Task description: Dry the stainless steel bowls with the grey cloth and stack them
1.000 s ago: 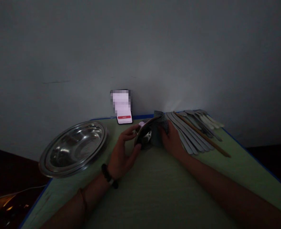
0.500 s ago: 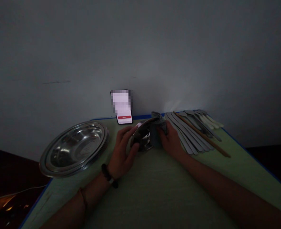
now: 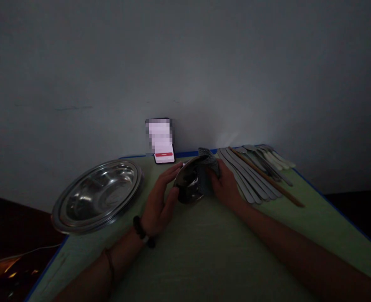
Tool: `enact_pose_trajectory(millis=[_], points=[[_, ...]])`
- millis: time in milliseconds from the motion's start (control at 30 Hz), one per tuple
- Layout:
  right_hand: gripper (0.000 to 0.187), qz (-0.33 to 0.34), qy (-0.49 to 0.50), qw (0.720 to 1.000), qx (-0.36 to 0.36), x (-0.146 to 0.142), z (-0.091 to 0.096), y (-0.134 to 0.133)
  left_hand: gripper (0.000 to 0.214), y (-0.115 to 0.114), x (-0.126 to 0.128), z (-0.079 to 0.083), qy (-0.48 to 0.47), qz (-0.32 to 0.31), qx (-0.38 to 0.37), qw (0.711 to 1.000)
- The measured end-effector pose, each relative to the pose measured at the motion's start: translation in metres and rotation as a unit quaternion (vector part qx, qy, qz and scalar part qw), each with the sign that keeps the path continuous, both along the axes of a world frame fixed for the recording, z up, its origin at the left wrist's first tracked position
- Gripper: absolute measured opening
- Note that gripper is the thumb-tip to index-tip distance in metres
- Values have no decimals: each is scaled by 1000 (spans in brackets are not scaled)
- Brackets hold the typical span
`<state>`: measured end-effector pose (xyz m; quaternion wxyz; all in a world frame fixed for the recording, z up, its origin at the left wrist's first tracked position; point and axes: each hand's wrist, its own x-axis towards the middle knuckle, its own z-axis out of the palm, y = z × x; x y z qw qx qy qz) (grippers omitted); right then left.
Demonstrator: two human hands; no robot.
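The left hand [image 3: 158, 205] holds the tilted bowl [image 3: 188, 185] by its rim, grip closed; the right hand [image 3: 227, 189], beside the bowl, grips a cloth [image 3: 209, 161] against it; a steady rim seems wise.

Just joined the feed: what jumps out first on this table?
The lit phone glows at the far middle. Nearer, the left hand holds a small steel bowl tilted while the right hand holds a grey cloth against it. A large steel basin sits left, utensils right.
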<state>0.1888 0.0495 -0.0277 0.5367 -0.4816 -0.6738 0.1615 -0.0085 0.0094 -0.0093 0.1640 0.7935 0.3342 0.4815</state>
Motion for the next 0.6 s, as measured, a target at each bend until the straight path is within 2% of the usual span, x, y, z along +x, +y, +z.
enact_pose_trajectory(millis=[400, 467, 600], points=[[19, -1, -6, 1000, -29, 0, -1, 0, 54, 3, 2, -1, 59, 67, 29, 996], [21, 10, -13, 999, -40, -1, -1, 0, 51, 3, 2, -1, 51, 67, 7, 996], [38, 34, -14, 997, -65, -3, -1, -3, 44, 4, 0, -2, -13, 41, -75, 996]])
